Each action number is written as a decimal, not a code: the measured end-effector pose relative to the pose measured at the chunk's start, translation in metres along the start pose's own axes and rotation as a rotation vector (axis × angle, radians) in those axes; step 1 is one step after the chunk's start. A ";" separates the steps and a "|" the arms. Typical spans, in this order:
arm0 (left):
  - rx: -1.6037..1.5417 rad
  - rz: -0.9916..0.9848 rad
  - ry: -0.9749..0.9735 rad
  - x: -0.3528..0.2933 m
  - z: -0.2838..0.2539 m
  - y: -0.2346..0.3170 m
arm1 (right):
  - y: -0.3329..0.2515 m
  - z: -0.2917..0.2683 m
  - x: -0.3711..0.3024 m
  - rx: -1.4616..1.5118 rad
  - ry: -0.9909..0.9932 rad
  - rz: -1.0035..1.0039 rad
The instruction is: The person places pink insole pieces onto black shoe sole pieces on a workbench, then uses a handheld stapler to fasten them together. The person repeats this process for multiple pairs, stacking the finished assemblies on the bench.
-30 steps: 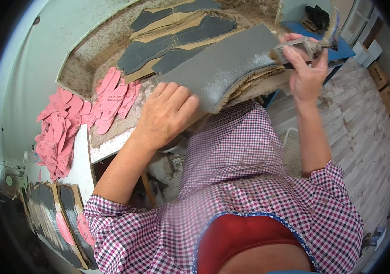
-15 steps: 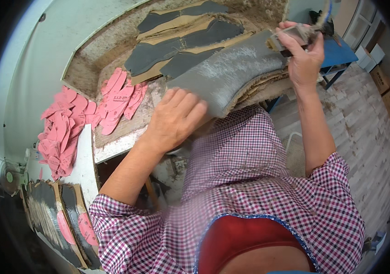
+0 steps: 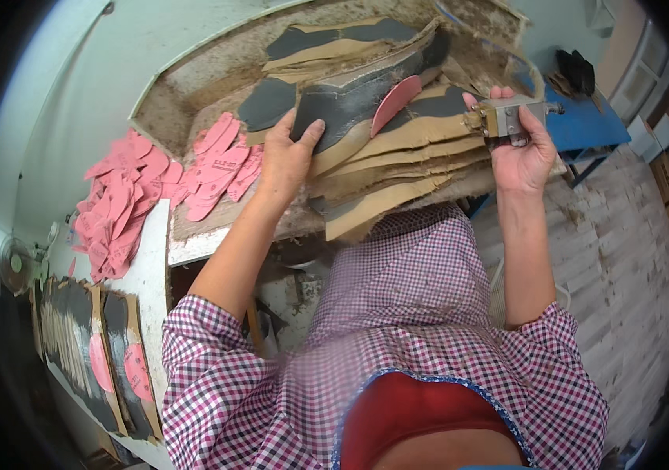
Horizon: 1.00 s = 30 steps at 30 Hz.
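Note:
My left hand (image 3: 286, 157) is closed on the left end of a dark grey boot-shaft-like piece (image 3: 342, 113) with tan edges, thumb on top. The piece is lifted and bent, its far end rising over the work surface. A pink curved piece (image 3: 395, 106) stands at its near edge. In my right hand (image 3: 524, 153) is a small boxy metal tool (image 3: 509, 119) with a fitting at its right side, fingers and thumb around it. Below the tool and the lifted piece lies a stack of tan-backed pieces (image 3: 405, 160).
Loose pink cut pieces (image 3: 115, 211) are heaped at the left. More dark pieces (image 3: 342, 35) lie at the back, inside the tray's raised rim (image 3: 150, 90). Finished-looking strips with pink patches (image 3: 126, 352) rest at lower left. A blue table (image 3: 585, 125) stands at the right.
The grey piece with whitish streaks no longer lies in front; tan-backed layers show there instead. My left hand has moved up and now grips a lifted dark piece. The right hand still holds the tool.

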<state>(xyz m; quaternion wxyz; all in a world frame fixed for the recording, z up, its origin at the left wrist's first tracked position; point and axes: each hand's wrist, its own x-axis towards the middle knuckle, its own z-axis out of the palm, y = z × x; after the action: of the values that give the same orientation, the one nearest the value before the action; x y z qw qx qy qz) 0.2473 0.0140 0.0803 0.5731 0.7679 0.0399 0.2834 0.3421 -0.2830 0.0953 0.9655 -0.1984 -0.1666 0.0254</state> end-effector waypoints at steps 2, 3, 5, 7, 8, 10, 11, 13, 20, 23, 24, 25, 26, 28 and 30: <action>-0.102 0.014 0.040 -0.004 -0.017 0.002 | 0.010 -0.005 0.013 0.103 0.001 0.107; -0.101 0.065 0.067 -0.012 -0.027 0.017 | 0.013 -0.015 0.022 0.071 -0.104 0.122; -0.077 0.154 0.107 -0.033 -0.061 0.033 | 0.013 -0.016 0.023 0.023 -0.133 0.207; -0.100 0.094 0.276 -0.064 -0.097 0.040 | 0.029 -0.031 0.040 -0.131 0.034 0.143; -0.063 0.038 0.364 -0.092 -0.127 0.046 | 0.024 -0.041 0.039 -0.062 0.002 0.220; -0.039 0.045 0.504 -0.136 -0.179 0.049 | 0.026 -0.043 0.038 -0.122 0.133 0.195; -0.028 0.046 0.558 -0.158 -0.201 0.050 | 0.024 -0.037 0.031 -0.164 0.157 0.231; 0.076 0.073 0.692 -0.183 -0.243 0.065 | 0.003 -0.044 0.044 -0.170 0.094 0.090; 0.074 0.022 1.135 -0.349 -0.401 0.109 | -0.006 -0.043 0.039 -0.133 0.130 0.162; 0.167 -0.066 1.188 -0.408 -0.424 0.129 | -0.016 -0.060 0.051 -0.111 0.056 0.211; 0.256 -0.207 1.216 -0.426 -0.428 0.130 | -0.018 -0.068 0.053 -0.124 0.039 0.202; 0.378 -0.330 1.305 -0.448 -0.441 0.120 | -0.016 -0.066 0.053 -0.153 0.050 0.204; 0.679 -0.469 1.361 -0.447 -0.436 0.113 | -0.018 -0.059 0.047 -0.195 0.072 0.186; 1.279 -0.521 1.329 -0.455 -0.440 0.093 | -0.015 -0.049 0.035 -0.217 0.118 0.194; 1.985 -0.523 1.081 -0.408 -0.404 0.089 | -0.029 -0.081 0.047 -0.109 0.090 0.199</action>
<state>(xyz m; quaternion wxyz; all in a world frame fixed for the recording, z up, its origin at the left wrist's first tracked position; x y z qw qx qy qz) -0.3115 0.1725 0.0753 -0.3322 0.6268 0.6417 0.2915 0.4125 -0.3345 0.0508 0.9525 -0.2671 -0.1035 0.1032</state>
